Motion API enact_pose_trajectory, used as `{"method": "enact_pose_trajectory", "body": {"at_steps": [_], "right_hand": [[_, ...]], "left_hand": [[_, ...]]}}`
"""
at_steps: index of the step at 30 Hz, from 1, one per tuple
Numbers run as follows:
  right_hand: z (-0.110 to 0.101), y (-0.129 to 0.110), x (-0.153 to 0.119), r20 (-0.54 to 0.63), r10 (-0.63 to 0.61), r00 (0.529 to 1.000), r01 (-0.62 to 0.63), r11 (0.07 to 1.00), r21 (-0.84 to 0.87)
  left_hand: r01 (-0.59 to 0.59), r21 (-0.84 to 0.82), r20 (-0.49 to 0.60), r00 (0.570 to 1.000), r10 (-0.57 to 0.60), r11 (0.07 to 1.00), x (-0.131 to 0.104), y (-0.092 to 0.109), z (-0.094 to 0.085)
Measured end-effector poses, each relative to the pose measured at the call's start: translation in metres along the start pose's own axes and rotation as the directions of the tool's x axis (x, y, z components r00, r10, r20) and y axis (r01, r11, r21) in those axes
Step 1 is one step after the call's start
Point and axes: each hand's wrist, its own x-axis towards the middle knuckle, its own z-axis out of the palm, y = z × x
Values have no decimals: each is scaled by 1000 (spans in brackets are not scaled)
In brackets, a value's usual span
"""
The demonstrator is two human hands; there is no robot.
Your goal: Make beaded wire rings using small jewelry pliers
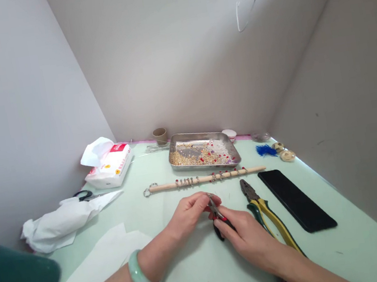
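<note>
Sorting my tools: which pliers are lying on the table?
The yellow-and-green-handled pliers, beside the flat black slab; the black-handled pair is in the right hand.

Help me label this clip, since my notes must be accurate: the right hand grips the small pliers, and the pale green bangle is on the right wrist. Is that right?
Not quite: the pale green bangle is on the wrist of the left hand, as the head view shows. The right hand does grip the small pliers.

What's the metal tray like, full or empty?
Partly filled: gold and red pieces lie in the metal tray, leaving bare patches.
</note>
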Motion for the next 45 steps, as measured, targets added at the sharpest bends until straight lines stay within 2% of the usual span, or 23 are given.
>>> {"method": "enact_pose_trajectory", "body": {"at_steps": [3, 7, 11, 14, 17, 20, 25, 30, 34, 38, 45], "right_hand": [[1, 2, -2, 44, 41, 998, -42, 999, 26], [-2, -3, -3, 62, 23, 998, -26, 999, 42], [-7, -9, 0, 35, -36, 999, 33, 996, 85], [-9, -12, 2, 59, -59, 997, 48, 983, 176], [-11, -13, 2, 158, -16, 987, -28, 961, 275], [-11, -12, 2, 234, 4, 972, -107, 897, 429], [-9, -6, 3, 233, 40, 972, -180, 767, 615], [-7, -2, 3, 225, 74, 972, -203, 747, 633], [-6, -1, 3, 227, 96, 969, -225, 721, 655], [-4, 1, 3, 245, 81, 966, -230, 699, 677], [-5, -3, 4, 273, 91, 958, -261, 677, 689]], "left_hand": [[-4, 18, 56, 998, 3, 1000, -2, 0, 1], [30, -81, 133, 991, -19, 996, -4, -3, 2], [-33, -41, 81, 996, 37, 999, -4, -3, 2], [-8, -83, 72, 997, 14, 997, -3, 0, 3], [20, -220, 13, 1000, -17, 975, -1, 3, 3], [-11, -295, -49, 999, -3, 955, 0, 6, 1], [-22, -273, -83, 997, -1, 962, 3, 2, -7], [1, -176, -153, 988, -28, 984, 6, -6, -14], [21, -247, -134, 989, -56, 969, 6, -3, -14], [-25, -321, -113, 994, -12, 947, 5, 2, -12], [-57, -286, -109, 994, 27, 957, 4, 2, -11]]}}
